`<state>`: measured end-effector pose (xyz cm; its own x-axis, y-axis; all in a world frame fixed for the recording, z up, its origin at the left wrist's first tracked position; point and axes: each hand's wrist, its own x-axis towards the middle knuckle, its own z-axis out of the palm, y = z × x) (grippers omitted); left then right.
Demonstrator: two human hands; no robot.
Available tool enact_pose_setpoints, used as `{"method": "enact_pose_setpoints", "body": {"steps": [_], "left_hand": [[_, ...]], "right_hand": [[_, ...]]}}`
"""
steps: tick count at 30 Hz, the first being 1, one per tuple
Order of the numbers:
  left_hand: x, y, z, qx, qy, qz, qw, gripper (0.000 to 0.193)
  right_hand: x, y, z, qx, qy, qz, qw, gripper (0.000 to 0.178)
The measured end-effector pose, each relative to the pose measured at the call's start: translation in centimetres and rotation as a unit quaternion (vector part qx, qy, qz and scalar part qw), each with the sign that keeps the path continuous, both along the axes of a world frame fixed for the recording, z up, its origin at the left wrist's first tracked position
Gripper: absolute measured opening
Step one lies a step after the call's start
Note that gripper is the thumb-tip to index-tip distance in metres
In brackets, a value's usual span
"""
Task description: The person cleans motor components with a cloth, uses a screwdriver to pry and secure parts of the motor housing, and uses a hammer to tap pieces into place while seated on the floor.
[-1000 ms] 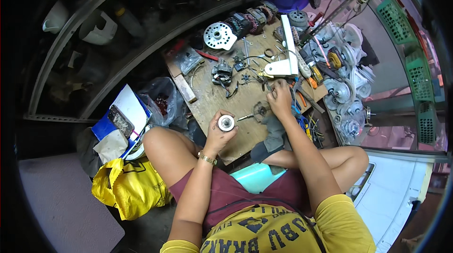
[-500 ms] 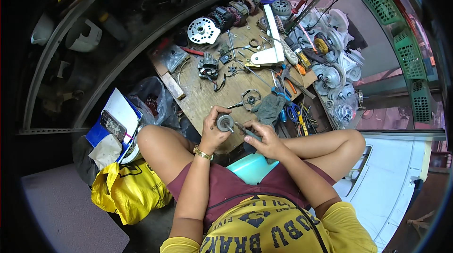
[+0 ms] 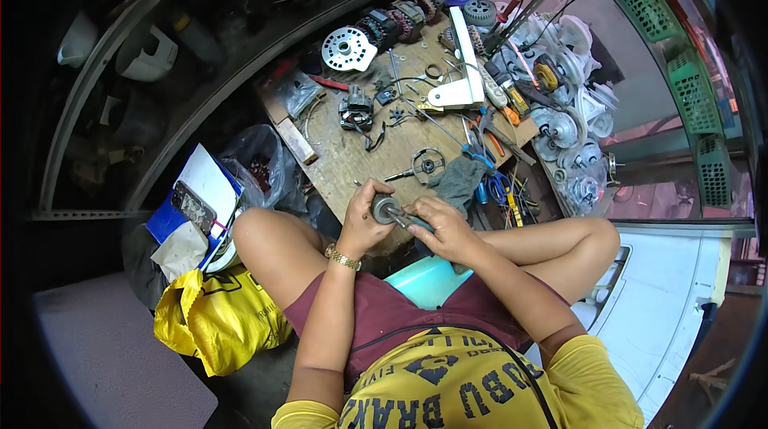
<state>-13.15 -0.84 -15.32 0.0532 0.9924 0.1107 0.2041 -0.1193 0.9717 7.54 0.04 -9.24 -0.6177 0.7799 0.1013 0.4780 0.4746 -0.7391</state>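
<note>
My left hand [image 3: 366, 217] is closed around a round grey metal motor part [image 3: 385, 208] with a thin shaft sticking out of it. In my right hand [image 3: 442, 225] is a slim dark hand tool with a grey-green end [image 3: 419, 223]; its exact kind is hard to make out. The tool's tip meets the shaft, or lies right over it. Both hands are above my lap, at the near edge of a wooden board [image 3: 336, 165]. Just beyond them on the board are a ring-shaped metal bracket [image 3: 427, 163] and a grey rag [image 3: 459, 186].
A small motor [image 3: 356, 111], a white L-shaped bracket [image 3: 460, 94] and a round vented metal cover [image 3: 349, 49] lie farther back. Pliers [image 3: 490, 137] rest at the board's right side, near bagged white plastic parts [image 3: 560, 125]. A teal basin [image 3: 424, 281] sits between my legs.
My right hand has moved left toward the motor part, bringing the tool onto or over its shaft. My left hand still holds the part in nearly the same place.
</note>
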Motion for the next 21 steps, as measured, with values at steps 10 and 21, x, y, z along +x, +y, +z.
{"method": "enact_pose_setpoints", "body": {"steps": [10,21], "left_hand": [[0.5,-0.2,-0.6,0.003,-0.003,-0.032,0.999,0.041],[0.5,0.5,0.1,0.024,-0.004,-0.01,1.0,0.037]], "right_hand": [[1.1,0.6,-2.6,-0.092,0.003,0.042,0.995,0.031],[0.3,1.8,-1.7,-0.051,-0.036,0.03,0.998,0.03]]}}
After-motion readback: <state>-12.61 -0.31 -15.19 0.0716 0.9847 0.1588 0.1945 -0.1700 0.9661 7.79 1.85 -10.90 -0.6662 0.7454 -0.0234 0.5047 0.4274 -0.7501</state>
